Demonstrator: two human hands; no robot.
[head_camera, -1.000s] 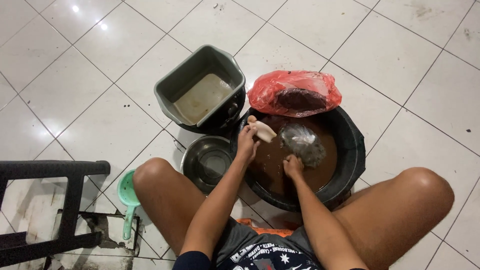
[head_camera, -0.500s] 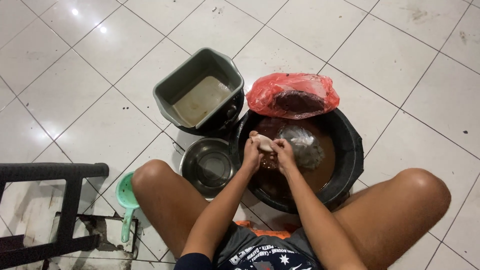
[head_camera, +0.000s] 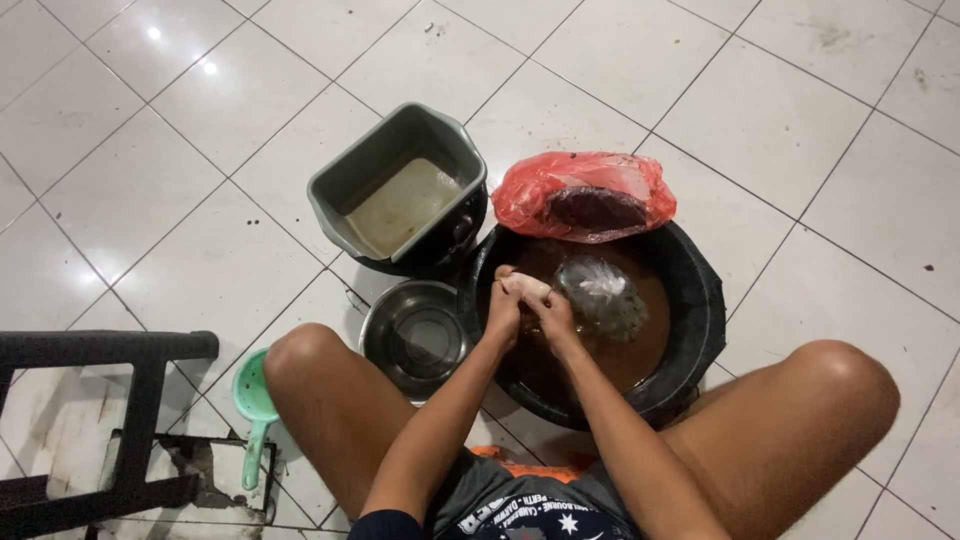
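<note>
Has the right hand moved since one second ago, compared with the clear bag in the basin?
Yes. The right hand went up and to the left, away from the clear bag, and now meets the left hand on the pale piece.

The right hand (head_camera: 553, 318) has left the clear bag (head_camera: 601, 296) and joined the left hand (head_camera: 503, 308) on the pale piece (head_camera: 524, 287).

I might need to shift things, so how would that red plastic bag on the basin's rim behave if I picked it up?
The red plastic bag looks thin and crumpled, so it would probably sag and flop. The dark lump inside likely makes it bottom-heavy. Perched on the rim of the black basin of brown water, it could slide in if nudged.
</note>
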